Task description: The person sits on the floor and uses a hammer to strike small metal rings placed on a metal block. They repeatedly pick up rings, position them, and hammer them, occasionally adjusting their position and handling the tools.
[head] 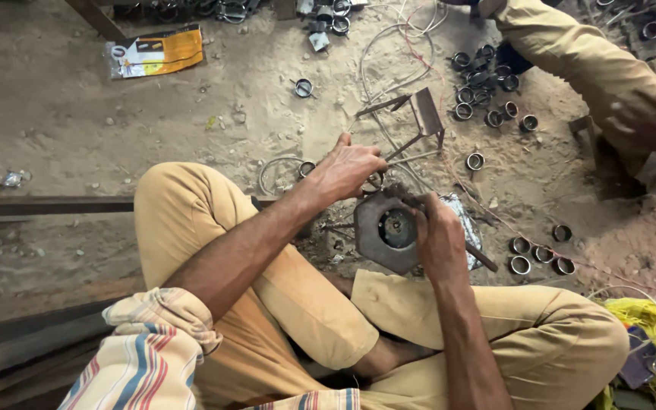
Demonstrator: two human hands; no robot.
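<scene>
Sitting cross-legged on a sandy workshop floor [77,114], a person grips a dark hexagonal metal plate with a round central hole [386,231] in the closed right hand [438,235], flat face tilted up toward the camera. The left hand [347,171] pinches a thin wire [408,159] at the plate's top edge.

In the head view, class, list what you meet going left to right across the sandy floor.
Yellow packet → single metal ring → left hand → hexagonal metal plate → right hand → three rings in a row → yellow cloth.
</scene>
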